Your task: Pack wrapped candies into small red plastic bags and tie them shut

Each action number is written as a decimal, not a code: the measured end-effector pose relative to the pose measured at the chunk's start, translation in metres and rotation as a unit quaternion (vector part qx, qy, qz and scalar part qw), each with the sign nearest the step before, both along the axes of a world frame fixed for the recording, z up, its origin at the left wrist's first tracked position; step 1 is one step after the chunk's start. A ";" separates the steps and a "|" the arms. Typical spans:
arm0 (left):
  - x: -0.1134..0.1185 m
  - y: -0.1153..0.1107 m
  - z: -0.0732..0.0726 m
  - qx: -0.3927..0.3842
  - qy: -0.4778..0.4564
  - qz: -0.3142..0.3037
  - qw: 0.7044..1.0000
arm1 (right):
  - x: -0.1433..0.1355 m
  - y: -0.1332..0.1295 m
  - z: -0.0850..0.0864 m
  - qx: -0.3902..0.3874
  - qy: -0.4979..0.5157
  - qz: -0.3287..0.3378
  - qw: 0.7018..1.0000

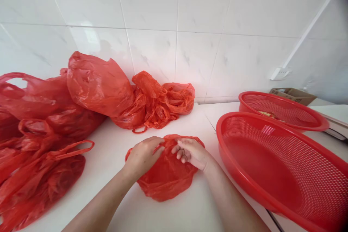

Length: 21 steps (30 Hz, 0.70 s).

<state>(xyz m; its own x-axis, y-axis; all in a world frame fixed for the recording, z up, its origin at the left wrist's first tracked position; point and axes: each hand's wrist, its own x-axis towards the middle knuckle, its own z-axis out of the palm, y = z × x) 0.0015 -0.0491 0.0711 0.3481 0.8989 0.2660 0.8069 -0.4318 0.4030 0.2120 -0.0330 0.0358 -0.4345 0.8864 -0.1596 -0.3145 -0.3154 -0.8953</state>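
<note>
Holds left hand (144,154) over the left part of a spread red plastic bag (167,179), with thumb and fingers apart and red plastic showing in the gap. Holds right hand (191,152) over the bag's right part, with fingers loosely curled and nothing visible between them. Cannot tell about contact between either hand and the plastic. Has the bag lying on a white table (201,123), straight ahead. To the left, has knotted red bags (49,174); behind, near a tiled wall (152,3), a bulging red bag (100,87) beside crumpled ones. To the right, has a red mesh basket (224,145) and, just beyond, a second basket (243,105) near a cardboard box (301,96).
</note>
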 end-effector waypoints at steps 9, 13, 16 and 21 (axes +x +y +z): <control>-0.041 0.009 -0.031 0.156 -0.103 0.110 0.976 | 0.001 -0.006 0.011 0.109 0.052 0.017 0.992; -0.048 0.016 -0.044 -0.017 -0.164 0.157 0.974 | -0.001 -0.018 0.033 0.153 0.005 -0.013 0.988; -0.049 0.018 -0.046 -0.062 -0.205 0.196 0.957 | -0.002 -0.046 0.059 0.193 -0.095 -0.072 0.974; -0.047 0.017 -0.039 -0.083 -0.251 0.193 0.945 | 0.022 -0.123 0.095 0.276 -0.284 -0.103 0.912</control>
